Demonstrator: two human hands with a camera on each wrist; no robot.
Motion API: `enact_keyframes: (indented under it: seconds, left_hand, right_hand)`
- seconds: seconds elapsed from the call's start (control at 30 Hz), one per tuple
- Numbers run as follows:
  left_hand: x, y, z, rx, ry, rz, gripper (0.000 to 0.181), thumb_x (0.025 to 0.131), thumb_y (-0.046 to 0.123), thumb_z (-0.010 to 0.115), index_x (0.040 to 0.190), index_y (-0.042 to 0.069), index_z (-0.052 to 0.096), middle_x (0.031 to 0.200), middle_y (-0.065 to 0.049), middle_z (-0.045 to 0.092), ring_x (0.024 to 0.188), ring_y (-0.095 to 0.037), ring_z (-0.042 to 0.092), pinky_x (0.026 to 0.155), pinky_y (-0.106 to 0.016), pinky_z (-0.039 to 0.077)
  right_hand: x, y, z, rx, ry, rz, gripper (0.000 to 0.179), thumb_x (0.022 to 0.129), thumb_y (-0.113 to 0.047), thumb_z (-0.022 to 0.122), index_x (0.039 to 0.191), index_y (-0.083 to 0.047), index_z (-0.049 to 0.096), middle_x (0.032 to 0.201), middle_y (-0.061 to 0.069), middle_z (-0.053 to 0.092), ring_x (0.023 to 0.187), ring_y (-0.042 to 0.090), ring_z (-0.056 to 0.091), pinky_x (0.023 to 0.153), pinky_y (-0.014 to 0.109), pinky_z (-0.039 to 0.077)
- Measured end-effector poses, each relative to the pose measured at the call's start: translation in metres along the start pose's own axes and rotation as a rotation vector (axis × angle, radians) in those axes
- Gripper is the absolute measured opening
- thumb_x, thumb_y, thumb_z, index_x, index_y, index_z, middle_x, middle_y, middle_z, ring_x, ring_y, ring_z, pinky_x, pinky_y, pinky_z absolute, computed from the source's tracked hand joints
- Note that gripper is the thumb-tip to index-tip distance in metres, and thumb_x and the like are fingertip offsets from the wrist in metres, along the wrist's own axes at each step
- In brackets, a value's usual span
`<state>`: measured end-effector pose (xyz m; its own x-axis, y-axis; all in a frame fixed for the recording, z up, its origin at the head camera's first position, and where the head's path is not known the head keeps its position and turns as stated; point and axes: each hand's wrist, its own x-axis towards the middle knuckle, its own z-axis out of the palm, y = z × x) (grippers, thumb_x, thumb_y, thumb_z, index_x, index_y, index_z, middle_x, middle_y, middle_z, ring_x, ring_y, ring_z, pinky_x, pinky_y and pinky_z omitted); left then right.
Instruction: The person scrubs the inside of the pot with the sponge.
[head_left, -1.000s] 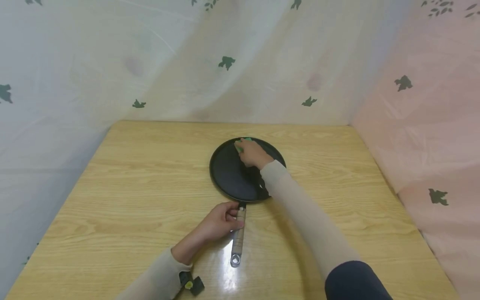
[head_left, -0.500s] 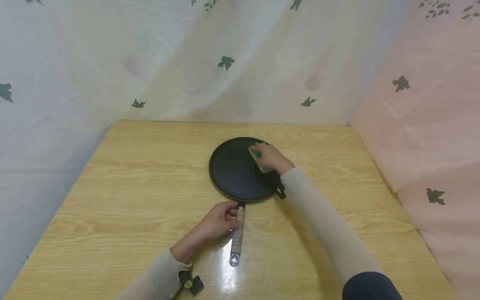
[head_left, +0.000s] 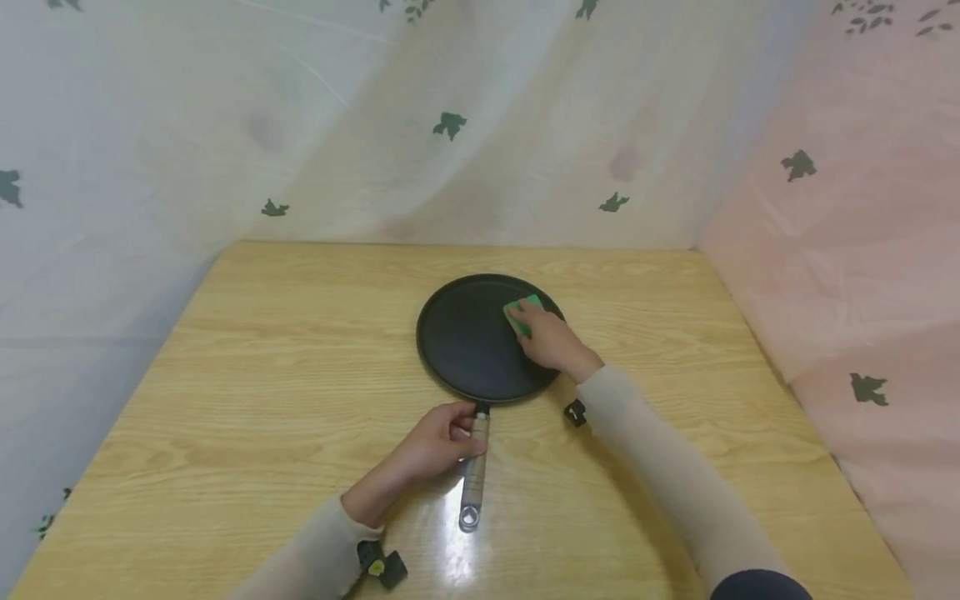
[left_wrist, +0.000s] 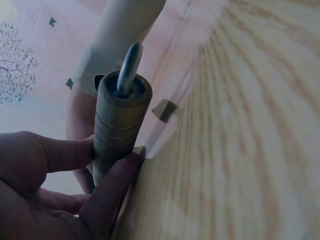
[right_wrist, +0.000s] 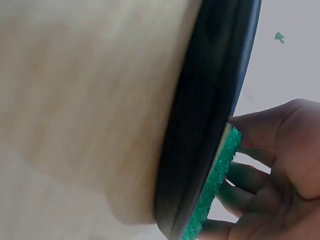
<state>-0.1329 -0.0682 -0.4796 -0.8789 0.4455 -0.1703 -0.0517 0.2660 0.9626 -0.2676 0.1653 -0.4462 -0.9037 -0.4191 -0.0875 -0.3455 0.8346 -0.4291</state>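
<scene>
A round, flat black frying pan [head_left: 472,342] lies on the wooden table, its wood-and-metal handle [head_left: 474,483] pointing toward me. My left hand [head_left: 437,443] holds that handle near the pan; in the left wrist view its thumb and fingers pinch the ribbed wooden grip [left_wrist: 117,120]. Over the pan's right half, my right hand [head_left: 551,340] grips a green scouring sponge [head_left: 534,300] by its edges. The right wrist view has the sponge [right_wrist: 215,180] flat against the pan's cooking surface, green side toward the palm and a thin yellowish layer against the pan.
The wood-grain table [head_left: 285,350] reaches back to a pale cloth [head_left: 337,125] printed with green birds, with a pinkish cloth [head_left: 862,250] at the right. Dark wrist straps [head_left: 386,567] hang below the left sleeve and beside the right cuff.
My right hand has moved the sponge from the pan's far edge rightward and then back toward me. My left hand stays on the handle, and the pan holds its place.
</scene>
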Motion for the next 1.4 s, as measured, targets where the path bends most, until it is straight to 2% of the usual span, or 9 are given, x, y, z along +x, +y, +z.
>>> enact_keyframes:
  seconds: [0.3,0.43,0.53,0.63,0.77,0.9,1.07,1.27,1.4]
  left_hand:
    - [0.000,0.000,-0.001,0.001,-0.003,-0.007,0.055,0.092,-0.002,0.075,0.139,-0.020,0.052,0.109,-0.018,0.067,0.088,-0.017,0.066,0.075,-0.030,0.060]
    - [0.000,-0.001,-0.001,-0.001,-0.005,-0.001,0.054,0.092,-0.002,0.075,0.138,-0.020,0.052,0.108,-0.018,0.067,0.086,-0.016,0.066,0.075,-0.029,0.060]
    - [0.001,0.000,-0.001,-0.001,-0.013,0.001,0.055,0.092,-0.002,0.075,0.139,-0.020,0.052,0.108,-0.018,0.068,0.087,-0.017,0.066,0.076,-0.029,0.060]
    - [0.000,0.001,-0.001,-0.001,-0.018,-0.003,0.056,0.093,-0.001,0.075,0.140,-0.020,0.051,0.110,-0.018,0.068,0.088,-0.017,0.067,0.077,-0.031,0.061]
    - [-0.001,0.002,-0.002,-0.010,-0.023,-0.013,0.060,0.094,-0.001,0.074,0.143,-0.021,0.047,0.113,-0.020,0.067,0.091,-0.019,0.068,0.077,-0.032,0.062]
    - [-0.002,0.003,-0.003,-0.017,-0.030,-0.010,0.060,0.094,-0.001,0.073,0.143,-0.022,0.046,0.112,-0.020,0.067,0.091,-0.019,0.068,0.077,-0.031,0.062]
    - [-0.001,0.003,-0.002,-0.020,-0.026,0.003,0.057,0.093,-0.002,0.074,0.141,-0.021,0.049,0.109,-0.019,0.067,0.088,-0.017,0.067,0.074,-0.028,0.060]
    - [-0.001,0.002,-0.002,-0.018,-0.031,0.004,0.059,0.093,-0.002,0.073,0.143,-0.021,0.047,0.110,-0.019,0.066,0.086,-0.016,0.067,0.074,-0.031,0.061]
    - [-0.001,0.001,-0.002,-0.006,-0.018,0.011,0.058,0.093,-0.002,0.074,0.141,-0.022,0.047,0.107,-0.017,0.063,0.085,-0.015,0.065,0.072,-0.026,0.058]
  right_hand:
    - [-0.016,-0.008,0.013,-0.009,0.054,-0.031,0.057,0.104,-0.004,0.061,0.158,-0.001,0.043,0.165,0.028,0.032,0.145,0.051,0.040,0.115,0.063,0.043]
    - [-0.023,-0.014,0.018,0.006,0.076,-0.054,0.055,0.102,-0.001,0.061,0.156,-0.001,0.047,0.163,0.029,0.035,0.141,0.050,0.047,0.105,0.057,0.054]
    - [-0.028,-0.019,0.021,0.028,0.086,-0.070,0.055,0.101,0.001,0.062,0.154,0.000,0.049,0.162,0.030,0.036,0.129,0.048,0.059,0.097,0.056,0.058]
    - [-0.033,-0.026,0.024,0.042,0.083,-0.092,0.054,0.100,0.002,0.063,0.153,0.002,0.049,0.161,0.031,0.037,0.125,0.047,0.062,0.106,0.061,0.052]
    - [-0.036,-0.035,0.030,0.054,0.068,-0.112,0.055,0.101,0.001,0.064,0.153,0.002,0.049,0.161,0.031,0.036,0.140,0.049,0.048,0.117,0.063,0.039]
    - [-0.038,-0.046,0.036,0.065,0.062,-0.103,0.055,0.101,0.002,0.063,0.154,0.001,0.049,0.162,0.030,0.035,0.148,0.047,0.038,0.118,0.064,0.037]
    - [-0.039,-0.057,0.041,0.086,0.056,-0.102,0.054,0.101,0.003,0.061,0.154,0.002,0.049,0.163,0.029,0.034,0.151,0.046,0.035,0.111,0.076,0.036]
    - [-0.035,-0.069,0.047,0.098,0.044,-0.125,0.054,0.102,0.002,0.061,0.154,0.001,0.049,0.163,0.028,0.036,0.150,0.045,0.036,0.112,0.074,0.037]
    - [-0.030,-0.080,0.050,0.104,0.015,-0.159,0.054,0.103,0.001,0.060,0.155,0.000,0.048,0.163,0.029,0.035,0.150,0.045,0.037,0.116,0.067,0.039]
